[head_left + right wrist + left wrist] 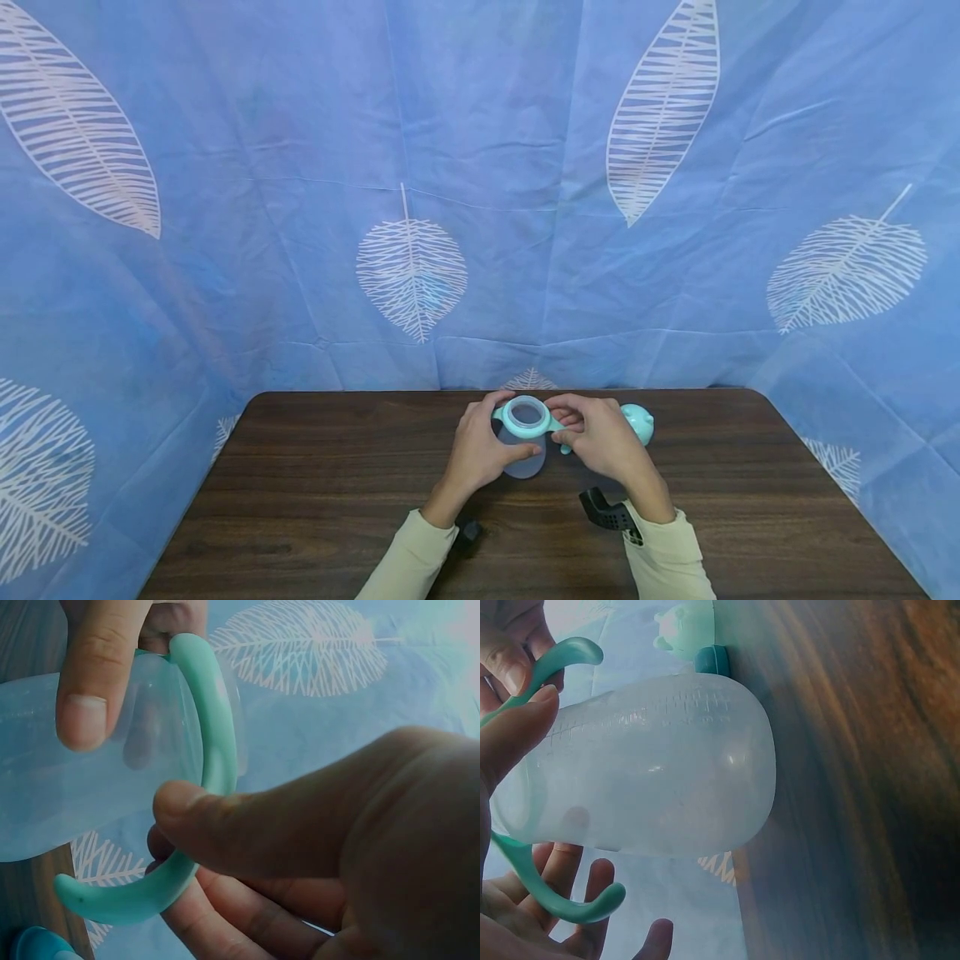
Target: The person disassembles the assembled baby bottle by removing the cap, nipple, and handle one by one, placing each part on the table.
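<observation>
A translucent baby bottle [525,467], its measuring marks visible in the left wrist view, stands on the table. A mint-green ring with two curved handles [525,431] sits round its top. My left hand [480,442] holds the bottle from the left, thumb over the front and fingers behind. From the right, my right hand [596,433] pinches one handle between thumb and fingers. Through the ring the open mouth of the bottle shows.
A mint-green animal-shaped piece [639,423] stands just right of my right hand, partly behind it. Beside the bottle's base is a small teal piece [712,660]. The brown wooden table [300,492] meets a blue leaf-patterned cloth [300,250] at its back.
</observation>
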A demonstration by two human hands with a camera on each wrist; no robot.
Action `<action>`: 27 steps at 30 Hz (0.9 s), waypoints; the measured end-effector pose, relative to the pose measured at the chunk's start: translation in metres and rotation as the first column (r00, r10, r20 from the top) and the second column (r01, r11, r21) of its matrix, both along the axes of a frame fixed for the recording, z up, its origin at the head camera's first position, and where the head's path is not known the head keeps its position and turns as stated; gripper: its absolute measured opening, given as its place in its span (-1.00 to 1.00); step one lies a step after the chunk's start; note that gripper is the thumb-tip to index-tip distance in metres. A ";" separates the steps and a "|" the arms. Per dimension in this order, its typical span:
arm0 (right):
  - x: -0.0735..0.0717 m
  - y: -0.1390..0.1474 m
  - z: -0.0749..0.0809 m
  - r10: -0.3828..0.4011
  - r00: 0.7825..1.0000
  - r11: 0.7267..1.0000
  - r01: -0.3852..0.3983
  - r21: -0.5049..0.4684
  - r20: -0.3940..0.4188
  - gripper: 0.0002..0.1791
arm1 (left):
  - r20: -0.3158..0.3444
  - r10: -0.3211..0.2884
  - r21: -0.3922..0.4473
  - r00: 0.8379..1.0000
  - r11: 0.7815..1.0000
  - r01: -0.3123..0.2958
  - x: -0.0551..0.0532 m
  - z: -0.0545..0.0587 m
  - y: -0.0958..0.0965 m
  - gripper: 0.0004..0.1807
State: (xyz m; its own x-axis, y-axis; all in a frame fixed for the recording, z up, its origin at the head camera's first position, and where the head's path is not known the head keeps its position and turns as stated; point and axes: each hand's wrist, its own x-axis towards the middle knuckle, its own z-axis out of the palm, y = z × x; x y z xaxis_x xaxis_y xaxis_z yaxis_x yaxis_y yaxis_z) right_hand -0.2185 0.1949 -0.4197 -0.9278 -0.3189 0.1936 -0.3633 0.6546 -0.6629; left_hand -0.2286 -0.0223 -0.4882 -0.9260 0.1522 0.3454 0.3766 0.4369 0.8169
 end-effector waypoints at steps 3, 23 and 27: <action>0.001 0.001 0.000 -0.001 1.000 1.000 0.001 0.001 -0.001 -0.60 | 0.000 0.003 -0.002 1.000 1.000 -0.003 0.000 0.000 0.001 -0.05; 0.003 0.001 0.003 -0.008 1.000 1.000 0.008 0.010 -0.012 -0.60 | -0.004 0.020 0.001 1.000 1.000 -0.020 0.001 -0.003 0.003 -0.03; 0.003 0.001 0.003 -0.003 1.000 1.000 0.003 0.018 -0.017 -0.59 | 0.000 0.023 -0.003 1.000 1.000 -0.023 0.001 -0.003 0.004 -0.03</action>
